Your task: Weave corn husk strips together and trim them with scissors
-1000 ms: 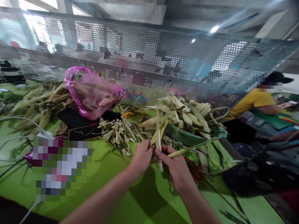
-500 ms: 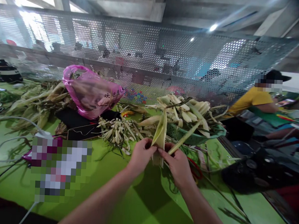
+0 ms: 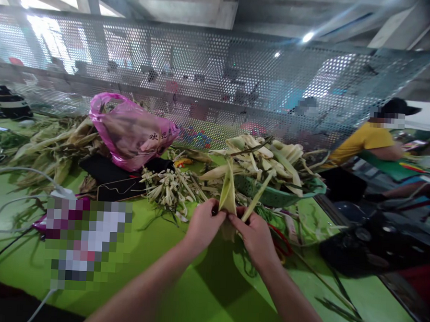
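Between my two hands stands a pale yellow-green corn husk (image 3: 228, 193), folded to a point at its top. My left hand (image 3: 205, 223) pinches its lower left side, thumb in front. On the lower right, my right hand (image 3: 256, 235) grips the husk with its thumb and fingers. A narrow pale strip (image 3: 258, 197) sticks up out of the right hand, slanting right; whether it belongs to the same husk I cannot tell. Both hands are above the green table (image 3: 179, 284), their fingertips close together. The husk's bottom end hangs below the thumbs, partly blurred.
Behind my hands a green basket (image 3: 285, 198) holds husks. Left of it lie a bundle of cut husk pieces (image 3: 174, 185) and a pink plastic bag (image 3: 133, 132). A perforated metal screen (image 3: 204, 83) crosses the back. At right sits a person in yellow (image 3: 371, 140); cables (image 3: 16, 170) run at left.
The strip at my right hand stands a little steeper and appears shorter. The folded husk has tilted slightly; both hands keep nearly the same place and grip.
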`<action>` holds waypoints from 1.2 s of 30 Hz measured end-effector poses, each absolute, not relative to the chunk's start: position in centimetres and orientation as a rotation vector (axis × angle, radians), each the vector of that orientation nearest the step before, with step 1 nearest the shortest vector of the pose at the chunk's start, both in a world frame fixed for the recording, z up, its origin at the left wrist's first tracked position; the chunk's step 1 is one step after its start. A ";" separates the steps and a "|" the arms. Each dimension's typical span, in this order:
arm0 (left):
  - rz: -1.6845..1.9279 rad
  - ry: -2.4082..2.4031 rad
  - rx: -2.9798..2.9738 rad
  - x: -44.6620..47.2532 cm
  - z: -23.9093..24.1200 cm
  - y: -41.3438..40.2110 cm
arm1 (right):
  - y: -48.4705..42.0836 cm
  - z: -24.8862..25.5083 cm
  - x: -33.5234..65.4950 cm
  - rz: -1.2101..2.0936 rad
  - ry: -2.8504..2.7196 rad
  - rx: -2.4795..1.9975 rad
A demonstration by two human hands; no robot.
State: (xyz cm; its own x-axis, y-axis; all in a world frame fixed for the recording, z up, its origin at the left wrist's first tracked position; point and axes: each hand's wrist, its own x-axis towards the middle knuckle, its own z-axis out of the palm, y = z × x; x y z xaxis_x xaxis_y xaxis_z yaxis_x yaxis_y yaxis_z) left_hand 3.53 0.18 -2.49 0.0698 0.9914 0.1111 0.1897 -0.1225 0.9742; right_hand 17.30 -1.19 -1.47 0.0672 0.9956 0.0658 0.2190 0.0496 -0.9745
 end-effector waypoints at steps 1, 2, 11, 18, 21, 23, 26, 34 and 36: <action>1.146 1.263 1.489 3.5 -2.5 0.2 | -1.2 -1.5 17.3 0.998 -1.338 -1.357; 1.140 1.270 1.507 3.5 -2.6 0.2 | -1.2 -1.6 17.3 1.009 -1.338 -1.347; 1.156 1.248 1.567 3.5 -2.5 0.0 | -0.9 -2.2 17.3 1.238 -1.220 -1.204; 1.186 1.331 1.600 3.8 -2.2 -0.2 | -1.1 -2.0 17.2 1.265 -1.213 -1.195; 1.210 1.346 1.552 3.7 -2.2 -0.2 | -1.4 -1.4 16.7 1.257 -1.263 -1.173; 1.227 1.304 1.480 3.4 -2.2 0.0 | -1.7 -0.9 16.5 1.234 -1.304 -1.145; 1.228 1.202 1.370 3.1 -2.1 0.3 | -2.0 -0.3 16.3 1.233 -1.321 -1.111; 1.370 1.189 1.176 3.0 -3.7 1.8 | -2.5 -0.4 16.0 1.303 -1.194 -1.071; 1.395 1.229 1.171 2.6 -4.2 2.3 | -2.9 0.2 15.9 1.345 -1.150 -1.055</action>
State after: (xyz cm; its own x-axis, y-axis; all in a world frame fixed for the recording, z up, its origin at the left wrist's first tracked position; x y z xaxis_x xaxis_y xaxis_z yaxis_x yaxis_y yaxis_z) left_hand 2.59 2.31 -4.19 -0.1356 0.9872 0.0835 -0.0410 -0.0898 0.9951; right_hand 15.85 -2.95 0.25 -0.0844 0.9964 0.0014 -0.1559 -0.0118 -0.9877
